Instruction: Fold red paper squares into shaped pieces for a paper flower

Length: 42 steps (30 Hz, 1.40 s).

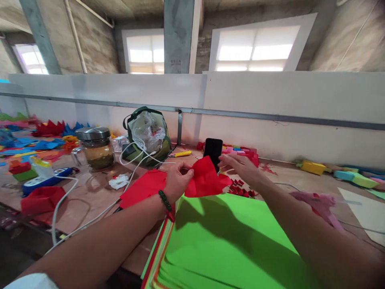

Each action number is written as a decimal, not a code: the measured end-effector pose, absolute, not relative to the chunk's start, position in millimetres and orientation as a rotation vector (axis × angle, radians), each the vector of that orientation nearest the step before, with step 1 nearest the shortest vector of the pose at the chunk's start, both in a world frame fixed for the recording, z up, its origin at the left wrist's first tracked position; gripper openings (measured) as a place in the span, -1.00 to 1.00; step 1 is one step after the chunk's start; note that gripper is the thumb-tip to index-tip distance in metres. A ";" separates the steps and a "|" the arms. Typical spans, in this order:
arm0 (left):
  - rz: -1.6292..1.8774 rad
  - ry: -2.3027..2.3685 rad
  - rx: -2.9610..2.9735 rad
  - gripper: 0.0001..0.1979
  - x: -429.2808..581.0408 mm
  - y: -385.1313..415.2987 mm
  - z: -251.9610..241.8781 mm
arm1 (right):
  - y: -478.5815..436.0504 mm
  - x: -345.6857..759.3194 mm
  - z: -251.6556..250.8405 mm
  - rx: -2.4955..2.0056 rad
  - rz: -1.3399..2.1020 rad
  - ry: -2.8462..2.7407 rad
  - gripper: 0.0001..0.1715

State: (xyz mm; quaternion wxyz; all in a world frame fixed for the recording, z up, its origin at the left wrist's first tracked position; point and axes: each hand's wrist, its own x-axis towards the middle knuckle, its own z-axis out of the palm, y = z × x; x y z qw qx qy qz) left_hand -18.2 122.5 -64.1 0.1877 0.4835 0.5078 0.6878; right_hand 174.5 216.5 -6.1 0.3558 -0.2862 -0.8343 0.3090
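Observation:
A red sheet piece [207,178] with a pointed top is pinched at its left edge by my left hand [178,180], which wears a dark beaded bracelet. Just right of that piece, my right hand [237,164] is raised in front of the black phone [213,149], its fingers close together; whether anything small is between them is hidden. Under both hands lies a thick stack of bright green sheets [234,241]. More red sheets [142,185] lie on the table left of my left hand. Small red folded strips [239,188] sit behind the stack.
A glass jar [98,148] with a metal lid and a green bag [147,136] stand at the back left. White cables cross the table beside a blue power strip [45,180]. A pink glue gun [320,204] lies right, near my forearm. A yellow cutter [182,153] lies behind.

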 end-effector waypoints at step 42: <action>1.809 1.376 1.271 -0.92 -8.0 116.8 -58.9 | 198.0 152.7 -37.0 -0.661 1.242 -1.786 -0.82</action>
